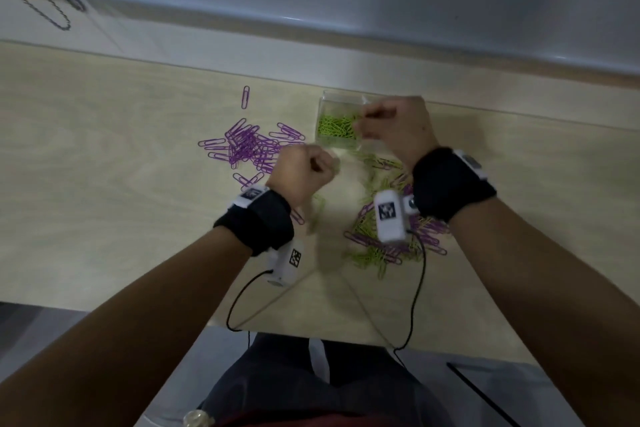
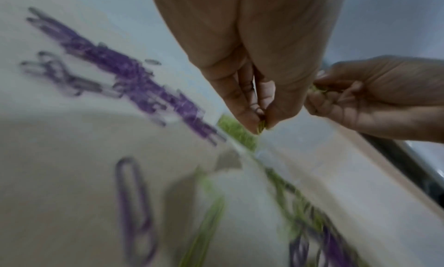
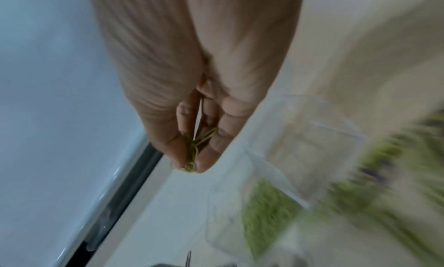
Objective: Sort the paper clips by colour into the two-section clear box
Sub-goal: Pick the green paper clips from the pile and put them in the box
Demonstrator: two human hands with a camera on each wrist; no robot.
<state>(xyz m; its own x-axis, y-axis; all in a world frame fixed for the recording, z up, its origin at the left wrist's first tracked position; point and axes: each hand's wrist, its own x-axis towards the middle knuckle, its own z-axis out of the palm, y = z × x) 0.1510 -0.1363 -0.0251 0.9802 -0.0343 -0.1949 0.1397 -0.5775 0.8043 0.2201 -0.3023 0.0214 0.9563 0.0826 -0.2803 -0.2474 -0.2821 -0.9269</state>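
A clear box (image 1: 325, 104) stands at the back of the table, with green clips (image 1: 337, 130) filling its left section. My right hand (image 1: 367, 123) hovers over the box and pinches several green clips (image 3: 194, 153) between thumb and fingers. My left hand (image 1: 327, 163) is just in front of the box's near left corner, its fingers curled on a green clip (image 2: 261, 127). A purple pile (image 1: 249, 147) lies left of the box. A mixed green and purple heap (image 1: 388, 239) lies under my right wrist.
One purple clip (image 1: 245, 97) lies alone behind the purple pile. A raised ledge (image 1: 346, 55) runs along the table's far edge. Cables (image 1: 417, 291) hang from both wrist cameras over the near edge. A black strip (image 1: 481, 392) lies at the front right.
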